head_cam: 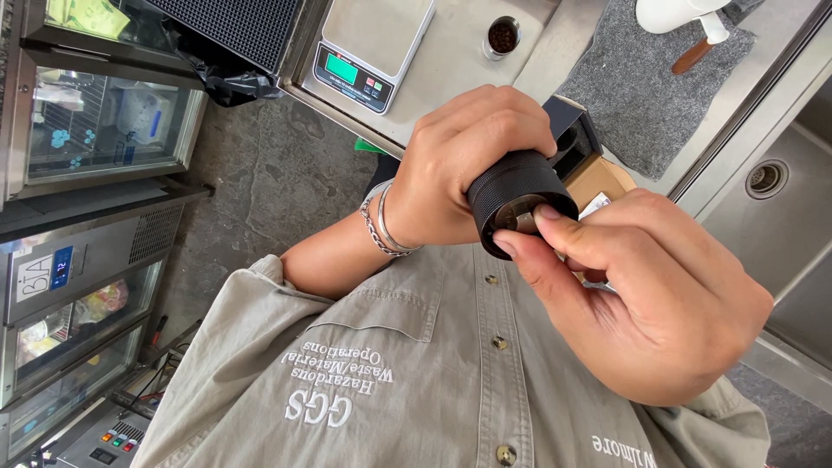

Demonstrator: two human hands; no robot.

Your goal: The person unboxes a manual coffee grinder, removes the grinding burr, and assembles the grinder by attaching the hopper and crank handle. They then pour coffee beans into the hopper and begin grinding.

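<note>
My left hand, with silver bracelets on its wrist, is wrapped around a black ribbed cylinder, something like a hand grinder body, held in front of my chest. Its open end faces me and shows a metal inner part. My right hand is at that end, with thumb and forefinger tips pinching at the metal part inside the rim. Below both hands is my grey-green buttoned shirt.
A steel counter runs across the top, carrying a digital scale, a small cup of coffee beans and a grey mat with a white, wooden-handled vessel. A sink lies right; glass-door fridges stand left.
</note>
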